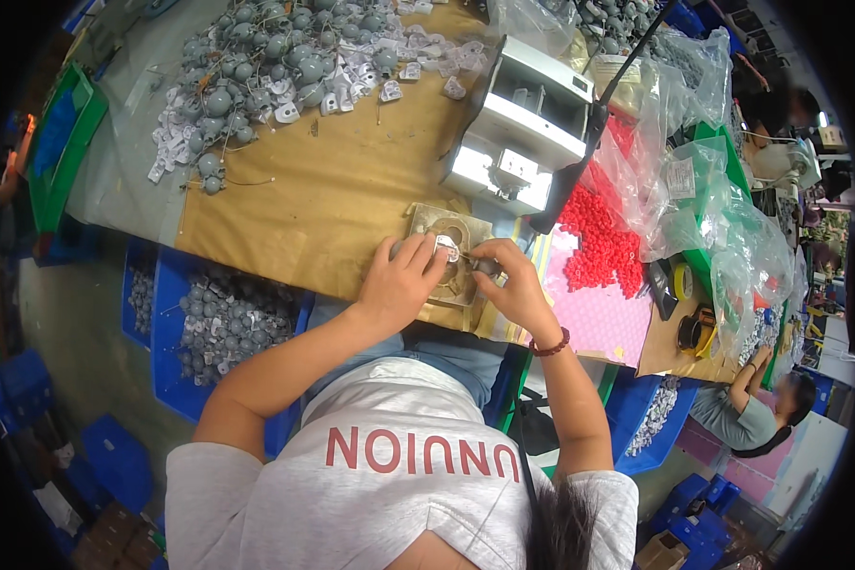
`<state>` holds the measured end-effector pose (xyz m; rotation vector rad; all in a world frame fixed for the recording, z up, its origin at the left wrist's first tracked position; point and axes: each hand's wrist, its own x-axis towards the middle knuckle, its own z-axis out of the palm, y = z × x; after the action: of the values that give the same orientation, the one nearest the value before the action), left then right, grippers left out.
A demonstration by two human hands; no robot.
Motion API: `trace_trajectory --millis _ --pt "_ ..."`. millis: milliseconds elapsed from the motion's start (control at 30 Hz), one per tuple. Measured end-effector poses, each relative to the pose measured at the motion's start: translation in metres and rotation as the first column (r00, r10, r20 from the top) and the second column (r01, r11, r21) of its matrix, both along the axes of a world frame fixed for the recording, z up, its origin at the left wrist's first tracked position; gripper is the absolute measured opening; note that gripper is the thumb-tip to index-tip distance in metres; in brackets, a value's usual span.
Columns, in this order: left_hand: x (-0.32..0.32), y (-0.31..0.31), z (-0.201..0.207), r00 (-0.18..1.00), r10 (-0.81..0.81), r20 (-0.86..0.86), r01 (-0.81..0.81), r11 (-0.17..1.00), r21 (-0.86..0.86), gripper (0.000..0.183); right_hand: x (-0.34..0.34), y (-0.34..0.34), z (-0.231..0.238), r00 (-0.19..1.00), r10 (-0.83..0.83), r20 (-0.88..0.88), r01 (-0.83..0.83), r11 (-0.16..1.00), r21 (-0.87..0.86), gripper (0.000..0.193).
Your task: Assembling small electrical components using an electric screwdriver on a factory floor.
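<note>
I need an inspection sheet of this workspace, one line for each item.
Surface: brown paper-covered bench.
Job's things: small white metal part on tan square jig.
Clutter: heap of grey round parts, red beads, clear plastic bags, white box machine.
Grippers: left hand and right hand both pinch the part.
Cables: black lead.
Surroundings: blue bins; seated co-worker.

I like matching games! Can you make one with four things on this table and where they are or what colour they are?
Things:
1. small beads
2. round grey parts
3. bin
4. small white piece

Matches:
A. blue, beside the person's left arm
B. red, on a pink mat
C. between both hands
D. piled at the far side of the table

Pairs: 1-B, 2-D, 3-A, 4-C
</note>
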<state>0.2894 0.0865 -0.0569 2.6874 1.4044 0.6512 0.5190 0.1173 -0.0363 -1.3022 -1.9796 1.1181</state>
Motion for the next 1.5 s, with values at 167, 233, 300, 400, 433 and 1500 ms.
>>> trace_trajectory --millis 167,233,300,400,433,1500 --pt "-0.001 0.005 0.001 0.999 -0.016 0.052 0.016 1.000 -0.013 0.036 -0.002 0.000 -0.013 0.973 -0.170 -0.156 0.170 0.985 -0.012 0.029" --pt "-0.001 0.007 0.000 0.998 -0.019 0.068 0.019 1.000 -0.005 0.034 -0.008 0.000 -0.029 0.916 -0.267 -0.301 0.256 0.964 -0.077 0.029" --pt "-0.001 0.008 0.000 0.996 -0.024 0.082 0.025 1.000 -0.010 0.033 -0.017 0.004 -0.035 0.833 -0.347 -0.430 0.301 0.938 -0.174 0.031" --pt "-0.004 0.010 0.003 0.995 -0.030 0.091 0.035 0.998 -0.055 0.033 -0.030 0.011 -0.027 0.676 -0.448 -0.585 0.206 0.877 -0.434 0.035" --pt "-0.004 0.010 0.004 0.995 -0.033 0.094 0.039 0.997 -0.065 0.033 -0.033 0.014 -0.021 0.615 -0.487 -0.620 0.139 0.841 -0.523 0.037" --pt "0.014 0.035 0.006 0.951 0.105 0.293 -0.041 0.976 -0.216 0.040 0.042 0.095 -0.023 0.766 -0.582 -0.273 0.642 0.712 0.285 0.048"
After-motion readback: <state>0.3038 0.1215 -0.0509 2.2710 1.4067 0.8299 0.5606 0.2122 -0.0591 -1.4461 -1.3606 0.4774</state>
